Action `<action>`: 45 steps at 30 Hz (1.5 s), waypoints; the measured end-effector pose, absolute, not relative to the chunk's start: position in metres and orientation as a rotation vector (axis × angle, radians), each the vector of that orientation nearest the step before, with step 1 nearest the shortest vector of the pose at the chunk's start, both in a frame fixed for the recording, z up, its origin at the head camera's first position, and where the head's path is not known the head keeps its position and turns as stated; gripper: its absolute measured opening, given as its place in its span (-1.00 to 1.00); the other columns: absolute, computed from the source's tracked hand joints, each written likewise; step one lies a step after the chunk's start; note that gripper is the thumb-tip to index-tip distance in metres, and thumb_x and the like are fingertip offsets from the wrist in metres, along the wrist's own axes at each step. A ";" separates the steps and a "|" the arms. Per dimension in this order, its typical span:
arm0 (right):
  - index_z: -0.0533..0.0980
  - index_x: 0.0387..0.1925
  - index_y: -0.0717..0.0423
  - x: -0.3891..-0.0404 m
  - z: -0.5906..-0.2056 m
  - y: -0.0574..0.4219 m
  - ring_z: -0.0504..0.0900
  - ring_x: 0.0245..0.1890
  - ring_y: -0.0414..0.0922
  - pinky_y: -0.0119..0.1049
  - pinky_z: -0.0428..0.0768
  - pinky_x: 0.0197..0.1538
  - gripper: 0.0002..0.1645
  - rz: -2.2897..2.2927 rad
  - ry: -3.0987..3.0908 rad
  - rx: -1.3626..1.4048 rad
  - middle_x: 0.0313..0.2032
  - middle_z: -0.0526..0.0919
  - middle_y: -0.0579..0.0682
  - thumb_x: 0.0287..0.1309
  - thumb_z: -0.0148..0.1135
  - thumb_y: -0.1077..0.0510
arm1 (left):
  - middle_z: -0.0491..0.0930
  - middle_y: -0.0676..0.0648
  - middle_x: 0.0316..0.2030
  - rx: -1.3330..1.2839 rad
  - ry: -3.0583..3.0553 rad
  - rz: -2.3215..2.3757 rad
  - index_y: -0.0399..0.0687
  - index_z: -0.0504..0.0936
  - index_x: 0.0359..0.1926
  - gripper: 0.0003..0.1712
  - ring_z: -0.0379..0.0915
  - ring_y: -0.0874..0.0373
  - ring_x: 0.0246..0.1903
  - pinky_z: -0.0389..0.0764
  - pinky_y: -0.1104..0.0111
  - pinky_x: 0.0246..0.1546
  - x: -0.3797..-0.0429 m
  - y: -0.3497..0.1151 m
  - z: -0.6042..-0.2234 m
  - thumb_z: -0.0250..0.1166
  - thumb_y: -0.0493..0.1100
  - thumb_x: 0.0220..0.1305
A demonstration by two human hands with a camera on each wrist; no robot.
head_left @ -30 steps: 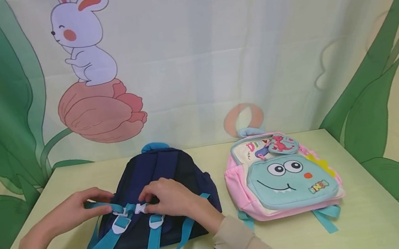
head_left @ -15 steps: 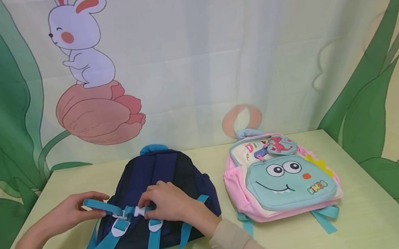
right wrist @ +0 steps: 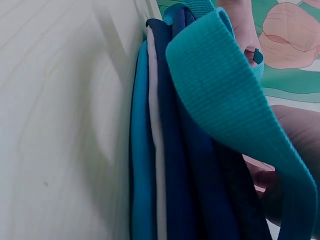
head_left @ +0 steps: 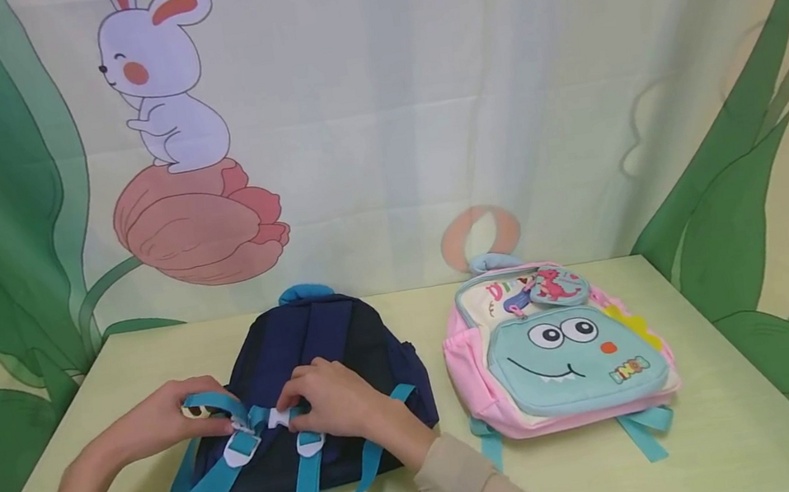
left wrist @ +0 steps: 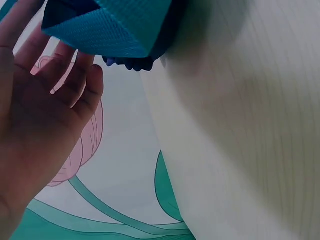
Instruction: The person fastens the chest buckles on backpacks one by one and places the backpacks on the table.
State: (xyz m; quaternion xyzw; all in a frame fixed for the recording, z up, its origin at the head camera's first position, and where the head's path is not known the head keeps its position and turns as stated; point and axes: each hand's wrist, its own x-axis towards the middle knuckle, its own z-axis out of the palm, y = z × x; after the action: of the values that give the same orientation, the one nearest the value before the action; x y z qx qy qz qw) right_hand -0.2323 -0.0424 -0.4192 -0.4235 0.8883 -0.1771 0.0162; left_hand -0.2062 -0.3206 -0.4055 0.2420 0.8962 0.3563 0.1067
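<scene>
A dark navy backpack [head_left: 345,327] lies on the table with its strap side up and its blue straps [left wrist: 107,30] loose towards the front. My left hand [head_left: 155,419] pinches a looped blue webbing strap [head_left: 211,400] at the backpack's left side. Beside its thumb is a white strap adjuster [head_left: 240,426]. With thumb and fingers my right hand [head_left: 332,399] holds a white plastic buckle [head_left: 279,417] on the backpack's middle; part of the buckle is hidden. In the right wrist view, a broad blue strap [right wrist: 215,80] crosses in front of the hand.
To the right lies a pink and light blue cartoon backpack [head_left: 566,356] with its handle [head_left: 494,261] towards the back. A printed curtain [head_left: 363,117] hangs behind the pale table [head_left: 728,393].
My left hand has shifted right, closer to the white adjuster, and the strap it holds now bends into a loop. The right hand has stayed at the buckle.
</scene>
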 end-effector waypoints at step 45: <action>0.70 -0.03 -0.06 -0.229 -0.410 -0.007 0.53 -0.31 -0.37 -0.65 0.45 -0.25 -0.68 -0.845 2.783 -1.314 -0.15 0.65 -0.17 0.14 0.40 0.08 | 0.56 0.24 -0.27 0.852 2.892 0.820 0.33 0.70 -0.22 -0.84 0.44 0.26 -0.25 0.57 0.37 -0.24 -0.200 -0.280 -0.393 0.46 0.06 0.16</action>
State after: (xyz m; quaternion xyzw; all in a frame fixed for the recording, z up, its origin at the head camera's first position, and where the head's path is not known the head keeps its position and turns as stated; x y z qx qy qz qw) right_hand -0.2290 -0.0067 -0.4101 -0.4115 0.8718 -0.2646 -0.0249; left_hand -0.2001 -0.2804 -0.3928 0.2726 0.9256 0.2623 0.0085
